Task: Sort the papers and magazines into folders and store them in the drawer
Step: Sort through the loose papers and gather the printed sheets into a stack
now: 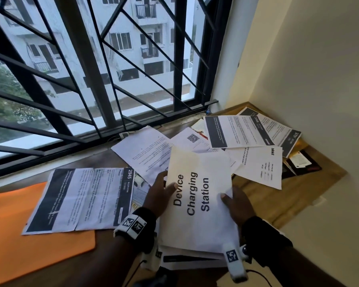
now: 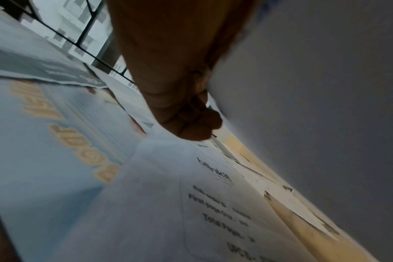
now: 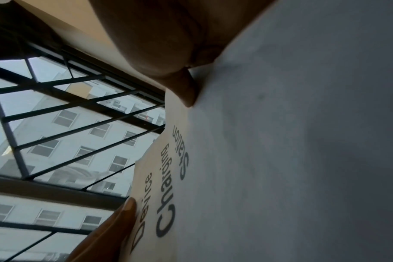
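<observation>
Flat orange plastic folder (image 1: pixel 29 230) at far left of brown desk (image 1: pixel 112 160), a dark-banded printed sheet (image 1: pixel 81 199) overlapping it. Left hand (image 1: pixel 158 195) and right hand (image 1: pixel 236 206) pinch opposite edges of a raised white paper stack (image 1: pixel 197 195), top page "Device Charging Station", thumbs on top. Loose white papers (image 1: pixel 240 131) scattered right, toward the corner.

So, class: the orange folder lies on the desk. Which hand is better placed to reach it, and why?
Left hand: the orange folder lies on its side. The right hand would have to cross the "Device Charging Station" sheet.
</observation>
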`<state>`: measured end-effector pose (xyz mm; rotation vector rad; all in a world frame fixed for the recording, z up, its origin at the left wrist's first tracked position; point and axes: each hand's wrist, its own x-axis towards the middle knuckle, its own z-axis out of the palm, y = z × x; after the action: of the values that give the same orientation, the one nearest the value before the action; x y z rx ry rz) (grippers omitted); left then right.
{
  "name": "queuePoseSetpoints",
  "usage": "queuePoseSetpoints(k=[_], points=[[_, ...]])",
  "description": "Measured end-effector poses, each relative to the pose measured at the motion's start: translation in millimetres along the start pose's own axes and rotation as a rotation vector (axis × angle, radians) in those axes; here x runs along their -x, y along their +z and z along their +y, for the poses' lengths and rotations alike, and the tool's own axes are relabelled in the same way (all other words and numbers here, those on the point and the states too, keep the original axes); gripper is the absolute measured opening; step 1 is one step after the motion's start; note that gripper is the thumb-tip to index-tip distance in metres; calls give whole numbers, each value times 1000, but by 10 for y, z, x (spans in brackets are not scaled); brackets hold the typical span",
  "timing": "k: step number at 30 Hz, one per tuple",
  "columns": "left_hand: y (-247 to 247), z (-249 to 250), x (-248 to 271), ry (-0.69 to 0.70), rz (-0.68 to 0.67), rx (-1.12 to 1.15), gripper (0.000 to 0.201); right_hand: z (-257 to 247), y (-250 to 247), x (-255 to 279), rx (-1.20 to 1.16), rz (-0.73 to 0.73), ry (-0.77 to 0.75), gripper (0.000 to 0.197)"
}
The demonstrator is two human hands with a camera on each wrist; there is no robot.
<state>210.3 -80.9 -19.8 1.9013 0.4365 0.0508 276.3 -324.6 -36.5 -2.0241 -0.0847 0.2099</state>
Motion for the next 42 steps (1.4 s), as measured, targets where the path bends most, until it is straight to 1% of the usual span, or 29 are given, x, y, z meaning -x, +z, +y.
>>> queuePoseSetpoints(k=[2, 3, 4, 5, 8, 10, 12, 14, 16, 19, 20, 21, 22, 24, 25, 26, 28, 30, 32, 33, 36, 37, 39, 40, 42], points=[[34, -59, -17, -43, 61, -163, 25, 118, -187, -54, 33, 11, 8, 7], [35, -93, -21, -77, 96, -253, 28, 176, -293, -81, 46, 14, 15, 7], [28, -136, -16, -110, 119, -329, 35, 270, -406, -115, 47, 30, 29, 11], [21, -185, -1, -132, 134, -394, 46, 363, -521, -137, 50, 48, 59, 18], [72, -319, 46, -208, 81, -632, 89, 653, -804, -181, 8, 109, 96, 32], [131, -343, 85, -262, 102, -726, 107, 793, -913, -205, -22, 114, 131, 31], [178, -318, 107, -304, 154, -744, 112, 822, -954, -204, -15, 118, 137, 22], [208, -275, 101, -326, 169, -769, 107, 893, -987, -224, 10, 117, 132, 20], [204, -262, 77, -339, 153, -794, 102, 934, -990, -230, 17, 113, 135, 19], [173, -262, 31, -380, 122, -791, 100, 972, -997, -251, 26, 97, 137, 19], [166, -245, 26, -382, 113, -790, 95, 966, -1006, -258, 14, 98, 140, 18], [160, -233, 26, -369, 110, -782, 83, 964, -1013, -266, -5, 96, 143, 17], [150, -217, 26, -338, 116, -751, 67, 956, -1027, -280, -22, 92, 147, 17], [104, -154, 42, -275, 152, -630, 36, 946, -1059, -324, -18, 83, 147, 18], [63, -115, 48, -249, 185, -563, 28, 936, -1080, -355, -3, 86, 134, 19], [10, -71, 57, -227, 223, -501, 25, 921, -1094, -389, 18, 88, 116, 21], [-122, 41, 57, -165, 307, -419, 29, 857, -1134, -461, 56, 94, 72, 26], [-304, 139, 65, -108, 384, -386, 30, 761, -1149, -528, 101, 82, 23, 39], [-518, 214, 67, -68, 444, -350, 27, 663, -1137, -584, 131, 63, -12, 48], [-613, 254, 75, -45, 463, -316, 28, 625, -1122, -616, 131, 45, -30, 51], [-778, 331, 77, 21, 501, -201, 49, 490, -1001, -695, 114, 15, -67, 47], [-785, 334, 63, 30, 498, -172, 49, 445, -939, -720, 104, 0, -95, 44], [-723, 339, 20, 32, 468, -136, 41, 321, -801, -740, 70, -17, -115, 28], [-672, 319, -11, 34, 448, -128, 40, 252, -727, -739, 47, -33, -115, 23], [-552, 246, -76, 27, 422, -121, 41, 127, -586, -733, 5, -74, -128, 24]])
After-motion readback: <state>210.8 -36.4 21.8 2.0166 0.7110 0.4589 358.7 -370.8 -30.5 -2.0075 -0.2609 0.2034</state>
